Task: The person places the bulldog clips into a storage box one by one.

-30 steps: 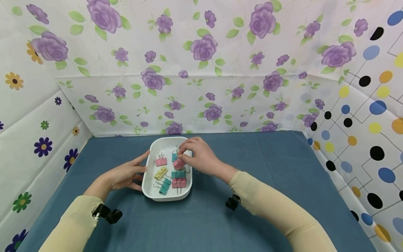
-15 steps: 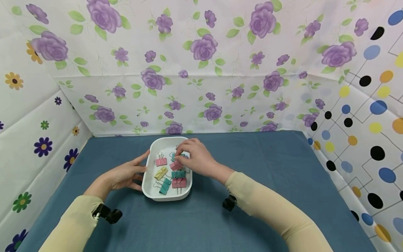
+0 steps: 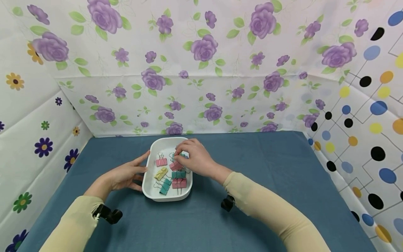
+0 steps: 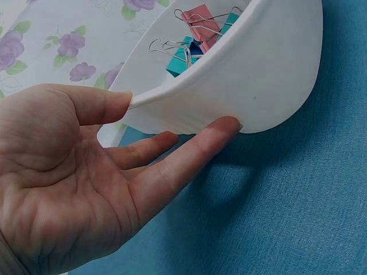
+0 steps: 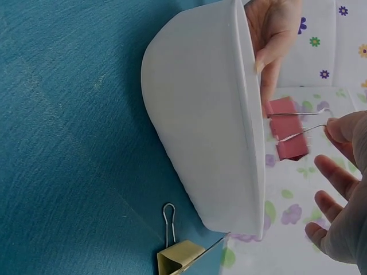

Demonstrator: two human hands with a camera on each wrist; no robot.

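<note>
A white tray (image 3: 167, 199) on the table holds several binder clips. My left hand (image 3: 122, 175) stays at its left side; in the left wrist view, the thumb touches the rim and extended fingers rest against the outer wall. Over the tray's back right part, my right hand (image 3: 198, 159) pinches a wire handle of a pink binder clip (image 5: 289, 129) between thumb and forefinger, the other fingers spread. Around it lie another pink clip (image 3: 161, 162), a yellow clip (image 3: 161, 173), a teal clip (image 3: 165, 187), a second teal clip (image 3: 178, 174) and a front pink clip (image 3: 179, 183).
A gold binder clip (image 5: 180, 256) lies on the blue tablecloth (image 3: 252, 196) just outside the tray, seen in the right wrist view. Flower-patterned cloth (image 3: 201, 91) stands behind the table, with a dotted cloth (image 3: 362, 140) at the right.
My right hand has shifted slightly left and toward me, carrying the pink binder clip a little left within the tray. The left hand and tray have stayed put.
</note>
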